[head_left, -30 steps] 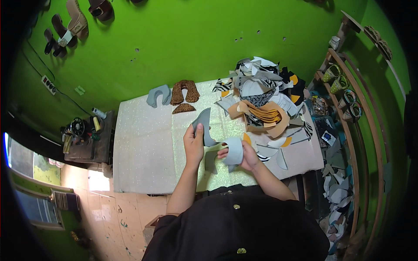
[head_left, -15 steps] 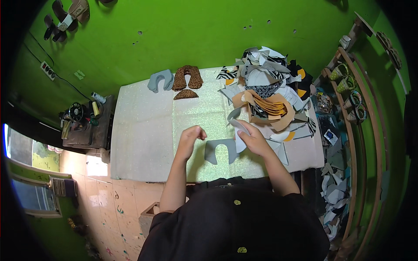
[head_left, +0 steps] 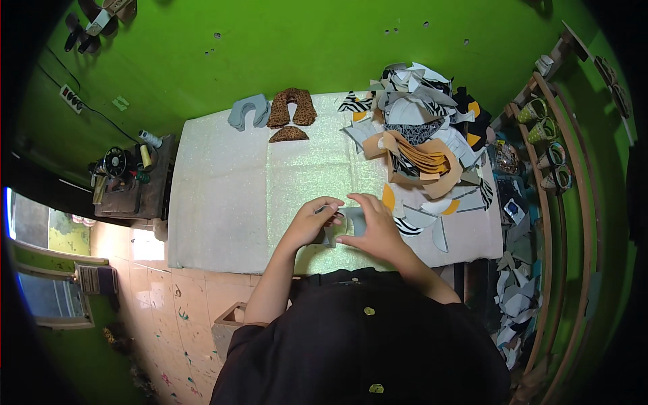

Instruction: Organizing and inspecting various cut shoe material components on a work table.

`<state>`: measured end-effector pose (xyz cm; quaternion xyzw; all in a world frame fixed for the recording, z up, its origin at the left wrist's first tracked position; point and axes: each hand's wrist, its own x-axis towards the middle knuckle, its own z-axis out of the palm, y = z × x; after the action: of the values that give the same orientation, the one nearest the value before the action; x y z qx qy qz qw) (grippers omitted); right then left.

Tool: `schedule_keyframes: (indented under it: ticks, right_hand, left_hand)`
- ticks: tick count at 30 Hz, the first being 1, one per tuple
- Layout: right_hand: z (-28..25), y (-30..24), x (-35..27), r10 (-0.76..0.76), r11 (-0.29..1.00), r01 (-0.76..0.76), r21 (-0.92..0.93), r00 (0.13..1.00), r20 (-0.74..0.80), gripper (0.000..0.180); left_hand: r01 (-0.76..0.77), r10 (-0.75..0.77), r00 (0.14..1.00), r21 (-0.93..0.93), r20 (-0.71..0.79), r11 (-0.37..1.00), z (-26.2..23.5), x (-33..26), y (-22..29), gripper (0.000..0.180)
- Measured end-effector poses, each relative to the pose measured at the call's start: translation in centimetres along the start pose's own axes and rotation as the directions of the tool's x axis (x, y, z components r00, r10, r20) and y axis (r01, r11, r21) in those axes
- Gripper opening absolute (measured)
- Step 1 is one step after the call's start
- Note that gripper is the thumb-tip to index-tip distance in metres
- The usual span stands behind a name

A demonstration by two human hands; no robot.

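Observation:
A grey U-shaped cut piece (head_left: 358, 217) lies on the pale sparkly tabletop near its front edge, partly covered by both my hands. My left hand (head_left: 316, 221) is closed at the left side of the piece, its fingertips pinched together on it; a small dark sliver shows at those fingers, too small to name. My right hand (head_left: 378, 231) rests over the right side, thumb and fingers spread apart around it. At the back of the table sit a stack of grey U-shaped pieces (head_left: 250, 111) and a stack of leopard-print U-shaped pieces (head_left: 292, 106).
A big heap of offcuts (head_left: 418, 94) in grey, white and zebra print fills the back right, with yellow strips (head_left: 422, 159) in front. Loose scraps (head_left: 417, 217) lie right of my hand. A sewing machine (head_left: 116, 162) stands at left, a wooden rack (head_left: 563, 162) at right.
My left hand has moved right and down onto the grey U-shaped piece. My right hand has moved left, and the curved grey strip it held no longer shows in it.

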<state>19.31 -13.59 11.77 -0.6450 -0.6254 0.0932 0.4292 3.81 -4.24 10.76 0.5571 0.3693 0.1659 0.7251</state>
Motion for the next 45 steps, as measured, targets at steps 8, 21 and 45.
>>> schedule_keyframes:
  ticks: [8,21,45]
  right_hand:
    - [4.0,8.5,-2.8,0.377,0.436,-0.671,0.600,0.742,0.555,0.022]
    - [9.6,12.6,-4.9,0.296,0.907,-0.240,-0.345,0.948,0.118,0.030]
    - [8.9,11.4,-4.2,0.281,0.879,-0.137,-0.456,0.922,0.265,0.034]
  left_hand:
    - [0.135,-0.136,0.991,0.064,0.016,0.989,-1.9,1.0,-3.6,0.024]
    - [0.040,0.312,0.868,0.679,-0.387,0.733,-3.0,5.3,-12.2,0.019]
    - [-0.004,0.439,0.883,0.934,-0.165,0.358,-0.3,4.4,-12.8,0.036]
